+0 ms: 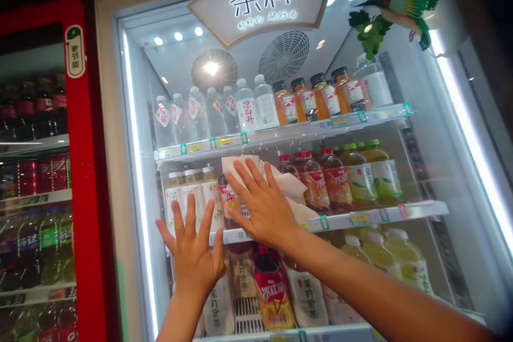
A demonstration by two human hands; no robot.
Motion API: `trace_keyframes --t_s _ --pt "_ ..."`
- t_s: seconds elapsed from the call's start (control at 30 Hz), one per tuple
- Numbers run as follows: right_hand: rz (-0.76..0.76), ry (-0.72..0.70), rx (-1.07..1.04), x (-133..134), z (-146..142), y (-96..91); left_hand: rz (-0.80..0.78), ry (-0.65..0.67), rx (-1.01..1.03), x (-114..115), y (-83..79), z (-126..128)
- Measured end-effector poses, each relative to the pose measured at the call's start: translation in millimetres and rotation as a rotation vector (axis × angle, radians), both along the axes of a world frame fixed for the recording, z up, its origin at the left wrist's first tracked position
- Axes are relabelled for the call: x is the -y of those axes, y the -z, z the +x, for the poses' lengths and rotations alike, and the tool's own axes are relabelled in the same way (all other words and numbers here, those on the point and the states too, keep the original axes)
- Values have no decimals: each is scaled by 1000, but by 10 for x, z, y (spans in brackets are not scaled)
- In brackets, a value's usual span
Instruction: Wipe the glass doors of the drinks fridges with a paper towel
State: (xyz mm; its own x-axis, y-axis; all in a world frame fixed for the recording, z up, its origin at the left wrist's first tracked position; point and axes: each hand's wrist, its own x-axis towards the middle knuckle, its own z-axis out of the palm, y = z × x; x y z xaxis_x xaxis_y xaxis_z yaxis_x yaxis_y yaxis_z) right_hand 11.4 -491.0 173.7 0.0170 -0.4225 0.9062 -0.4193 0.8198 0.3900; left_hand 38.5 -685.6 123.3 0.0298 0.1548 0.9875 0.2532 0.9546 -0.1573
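My right hand (266, 203) holds a crumpled white cloth (294, 184) flat against the glass door (336, 256) of a lit drinks cooler. Its fingers are stretched out over the cloth, which spreads out past the palm to the right. Lower and to the left, my left hand (194, 248) is open, fingers spread, palm toward the same glass and nothing in it. Whether that palm touches the glass I cannot tell. Behind the door, bottled drinks (316, 181) stand on the middle shelf, partly hidden by my hands and the cloth.
Water bottles (245, 104) and amber bottles (326, 96) line the top shelf. A fan-shaped sign (262, 2) and a green bird decoration (404, 5) sit at the top of the cooler. To the left is a red-framed cooler (86, 171) with more drinks.
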Motion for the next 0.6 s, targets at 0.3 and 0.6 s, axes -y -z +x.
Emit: trace_keyframes --t_s 0.3,0.6 --pt "144 18 -99 562 -53 -508 -122 -22 -47 672 -372 -5" --pt "192 168 -100 440 9 -879 -240 36 -169 810 -982 -179"
